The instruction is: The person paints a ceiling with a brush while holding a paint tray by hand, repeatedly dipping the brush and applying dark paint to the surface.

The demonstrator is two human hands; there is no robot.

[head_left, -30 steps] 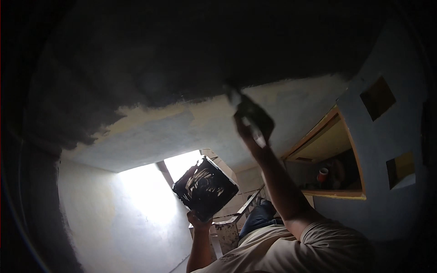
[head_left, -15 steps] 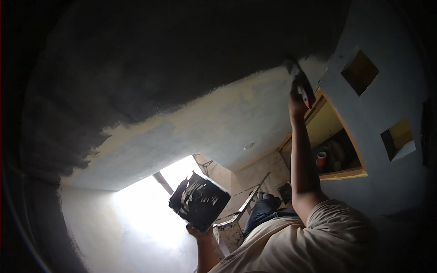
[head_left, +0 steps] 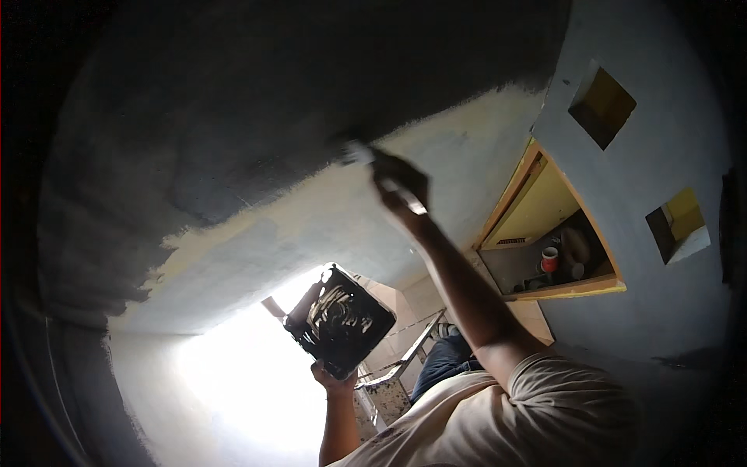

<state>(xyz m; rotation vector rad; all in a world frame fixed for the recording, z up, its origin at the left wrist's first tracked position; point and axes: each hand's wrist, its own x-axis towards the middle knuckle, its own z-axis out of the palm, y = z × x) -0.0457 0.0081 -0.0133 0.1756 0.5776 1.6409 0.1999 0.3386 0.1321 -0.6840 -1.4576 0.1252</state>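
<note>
My left hand (head_left: 333,376) grips the lower corner of a square black paint container (head_left: 345,319) smeared with dark, glossy paint and pale streaks. My right hand (head_left: 401,187) is raised, fingers wrapped round the light handle of a paintbrush (head_left: 356,153); both are blurred by motion. The brush head is at the ragged border between a dark painted surface (head_left: 233,109) and a pale, patchy band (head_left: 436,148), where I cannot tell whether it touches.
A wall (head_left: 661,117) at right has two square openings (head_left: 602,107) and a larger orange-framed recess (head_left: 529,210) holding a red cup (head_left: 548,261). Below are my jeans-clad legs (head_left: 436,370) beside a paint-spattered metal frame (head_left: 412,350). Bright light (head_left: 241,381) floods the lower left.
My right hand with the brush swept right along the paint border, then back left to about the middle. The container in my left hand has shifted slightly. The view has also shifted.
</note>
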